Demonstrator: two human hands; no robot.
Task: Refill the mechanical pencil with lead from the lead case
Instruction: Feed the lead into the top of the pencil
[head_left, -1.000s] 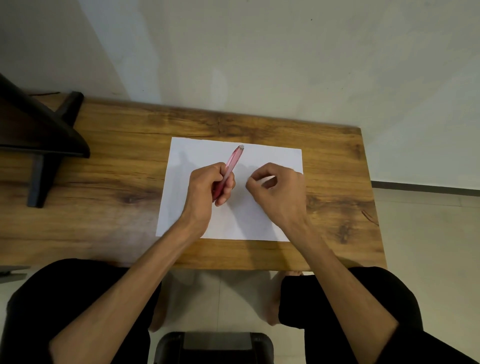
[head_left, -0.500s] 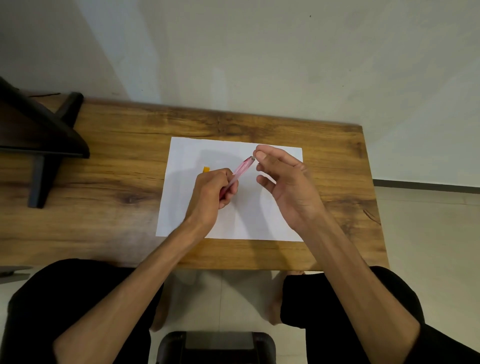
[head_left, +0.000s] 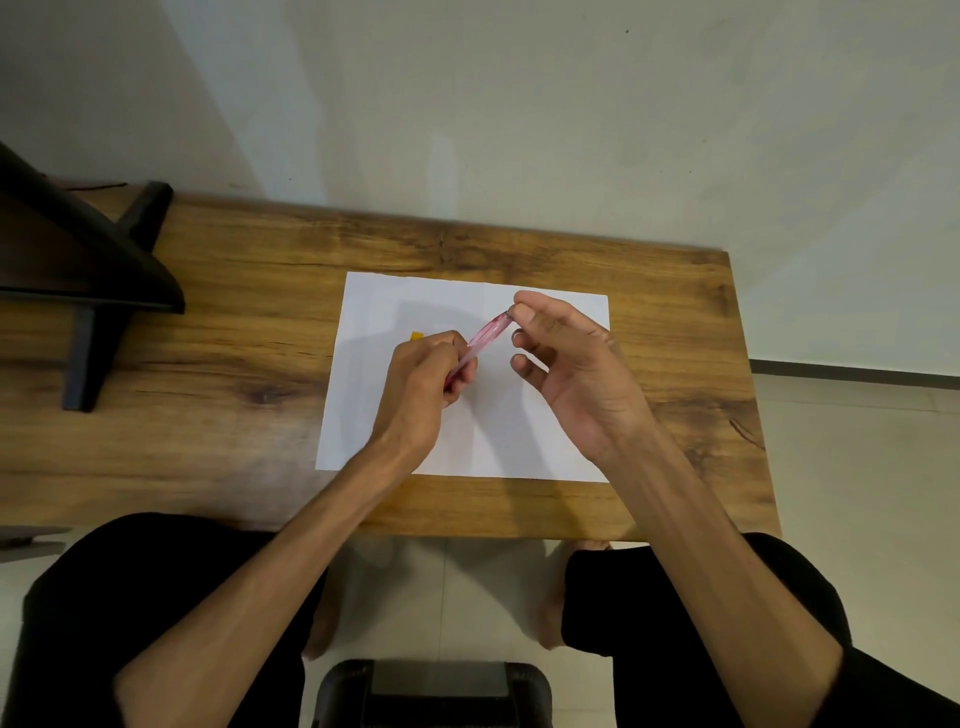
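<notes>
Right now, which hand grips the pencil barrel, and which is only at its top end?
The left hand grips the pink mechanical pencil around its barrel. The right hand only pinches the pencil's upper tip; its other fingers are spread free.

A wooden table (head_left: 218, 374) with a dark knot in its grain stands against a pale wall (head_left: 519, 114). A white sheet of paper (head_left: 374, 395) lies flat at its centre. A black stand (head_left: 88, 270) occupies the table's far left corner. A dark stool (head_left: 434, 693) rests on the tiled floor (head_left: 857, 467) below.
</notes>
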